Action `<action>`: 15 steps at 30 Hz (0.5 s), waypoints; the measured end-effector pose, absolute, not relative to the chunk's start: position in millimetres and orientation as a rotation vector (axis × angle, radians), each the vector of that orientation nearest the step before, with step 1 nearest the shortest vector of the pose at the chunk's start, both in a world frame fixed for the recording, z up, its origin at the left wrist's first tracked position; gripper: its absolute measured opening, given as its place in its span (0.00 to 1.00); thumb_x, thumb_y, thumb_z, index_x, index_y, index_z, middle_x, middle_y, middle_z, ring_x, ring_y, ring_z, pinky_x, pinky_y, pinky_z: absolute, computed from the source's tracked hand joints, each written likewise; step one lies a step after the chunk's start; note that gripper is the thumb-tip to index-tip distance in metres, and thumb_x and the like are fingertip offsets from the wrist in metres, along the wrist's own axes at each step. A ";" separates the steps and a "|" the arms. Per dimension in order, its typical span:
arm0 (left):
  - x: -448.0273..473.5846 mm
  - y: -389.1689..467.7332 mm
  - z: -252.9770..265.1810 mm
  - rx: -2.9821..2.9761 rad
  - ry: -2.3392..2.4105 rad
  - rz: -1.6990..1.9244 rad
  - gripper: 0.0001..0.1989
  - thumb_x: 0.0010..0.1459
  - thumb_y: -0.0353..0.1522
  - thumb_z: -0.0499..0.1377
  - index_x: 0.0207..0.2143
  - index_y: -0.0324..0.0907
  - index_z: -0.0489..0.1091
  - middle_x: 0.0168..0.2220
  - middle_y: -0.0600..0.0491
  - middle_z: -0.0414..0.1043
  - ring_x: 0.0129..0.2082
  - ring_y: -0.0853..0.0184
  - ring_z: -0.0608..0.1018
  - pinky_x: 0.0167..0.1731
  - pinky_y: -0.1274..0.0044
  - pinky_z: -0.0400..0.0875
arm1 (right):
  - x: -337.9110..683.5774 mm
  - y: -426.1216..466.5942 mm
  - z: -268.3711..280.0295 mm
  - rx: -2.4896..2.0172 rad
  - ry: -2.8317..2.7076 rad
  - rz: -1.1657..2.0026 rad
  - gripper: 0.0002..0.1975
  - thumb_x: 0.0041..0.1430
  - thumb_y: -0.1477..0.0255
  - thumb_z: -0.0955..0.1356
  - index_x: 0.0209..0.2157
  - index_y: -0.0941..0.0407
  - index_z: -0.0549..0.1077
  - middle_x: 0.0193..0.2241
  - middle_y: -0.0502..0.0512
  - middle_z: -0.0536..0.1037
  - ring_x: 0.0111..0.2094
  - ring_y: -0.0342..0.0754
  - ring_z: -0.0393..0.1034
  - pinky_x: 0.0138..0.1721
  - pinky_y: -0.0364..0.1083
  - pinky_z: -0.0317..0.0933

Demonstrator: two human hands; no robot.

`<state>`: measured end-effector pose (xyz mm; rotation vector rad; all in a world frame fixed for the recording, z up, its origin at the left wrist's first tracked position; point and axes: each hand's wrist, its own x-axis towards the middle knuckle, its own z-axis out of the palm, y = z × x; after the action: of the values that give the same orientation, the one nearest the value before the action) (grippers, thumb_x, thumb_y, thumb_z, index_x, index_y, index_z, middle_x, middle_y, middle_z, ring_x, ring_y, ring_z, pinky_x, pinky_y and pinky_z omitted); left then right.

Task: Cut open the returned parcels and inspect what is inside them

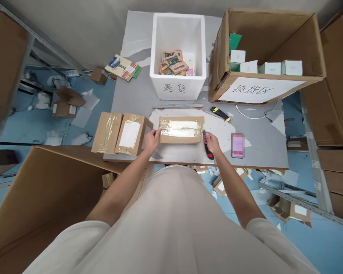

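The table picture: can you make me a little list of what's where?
Left hand: holding left end of taped box
Right hand: holding red-and-black cutter, by box's right end
White bin: colourful packs inside
Open carton: white-and-green boxes inside
On the left: two brown boxes
On the right: yellow-and-black cutter, blurred pink rectangle

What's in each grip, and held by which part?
Left grip: the taped box, by its left end. Right grip: the red-and-black cutter, near its blade end.
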<state>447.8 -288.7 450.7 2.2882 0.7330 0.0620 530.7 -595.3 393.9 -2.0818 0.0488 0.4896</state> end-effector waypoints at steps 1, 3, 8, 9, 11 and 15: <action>448.4 -288.6 451.2 2.289 0.736 0.054 0.23 0.62 0.46 0.48 0.21 0.42 0.65 0.21 0.53 0.65 0.25 0.67 0.66 0.27 0.76 0.56 | 526.5 -602.4 389.3 -2.200 0.040 0.449 0.28 0.60 0.52 0.59 0.50 0.57 0.70 0.44 0.62 0.74 0.45 0.54 0.69 0.49 0.53 0.62; 448.7 -289.1 451.9 2.287 0.745 0.049 0.22 0.62 0.46 0.48 0.23 0.42 0.66 0.22 0.52 0.67 0.25 0.66 0.68 0.28 0.76 0.57 | 516.7 -613.4 380.9 -2.453 0.031 0.472 0.27 0.54 0.57 0.67 0.52 0.57 0.68 0.49 0.66 0.70 0.52 0.60 0.64 0.52 0.56 0.59; 444.2 -290.7 449.4 2.284 0.766 0.024 0.24 0.64 0.45 0.44 0.29 0.41 0.70 0.28 0.47 0.73 0.31 0.61 0.73 0.32 0.74 0.62 | 504.3 -620.1 366.3 -2.659 0.091 0.770 0.35 0.47 0.69 0.72 0.57 0.58 0.62 0.51 0.71 0.67 0.50 0.66 0.65 0.49 0.62 0.61; 441.7 -290.9 448.6 2.284 0.758 0.019 0.25 0.65 0.45 0.42 0.30 0.40 0.71 0.29 0.46 0.74 0.32 0.60 0.74 0.33 0.73 0.63 | 505.7 -621.8 366.4 -2.635 0.074 0.772 0.34 0.49 0.70 0.70 0.58 0.59 0.61 0.50 0.71 0.68 0.49 0.64 0.66 0.49 0.61 0.61; 434.6 -292.4 447.6 2.297 0.727 0.068 0.25 0.66 0.45 0.42 0.37 0.39 0.72 0.35 0.43 0.75 0.37 0.59 0.76 0.38 0.71 0.66 | 512.6 -628.4 373.3 -2.555 0.050 0.681 0.30 0.53 0.71 0.66 0.59 0.59 0.60 0.49 0.70 0.70 0.49 0.62 0.67 0.51 0.60 0.61; 418.2 -302.2 447.0 2.500 0.390 0.336 0.25 0.60 0.46 0.54 0.52 0.38 0.67 0.53 0.39 0.69 0.55 0.54 0.70 0.53 0.64 0.65 | 538.5 -635.9 422.7 -2.414 -0.046 0.221 0.29 0.61 0.70 0.57 0.63 0.60 0.54 0.53 0.68 0.69 0.52 0.59 0.65 0.52 0.60 0.60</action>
<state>418.2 -302.2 447.0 2.4996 0.3903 0.3356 538.5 -635.9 422.7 -2.4137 -0.0464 0.2209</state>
